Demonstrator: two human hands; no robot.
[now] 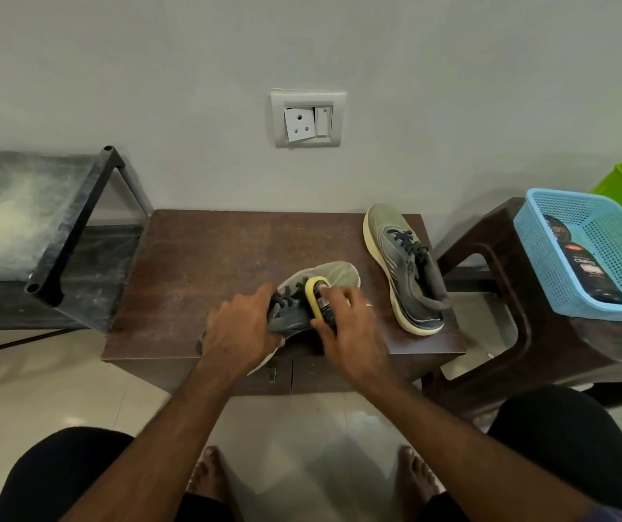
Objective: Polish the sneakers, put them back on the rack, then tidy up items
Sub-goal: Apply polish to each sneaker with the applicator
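- Head view: table (196, 258), the landmark; near sneaker (333, 275) at its front centre.
- Left hand (241, 329) grips that sneaker's heel end.
- Right hand (347, 325) grips a yellow sponge (315, 295) pressed on the laces.
- Second sneaker (403, 265) on the table's right end.
- Basket (599, 254) right of table holds a bottle (589, 273).
- Rack (72, 227) left of table.
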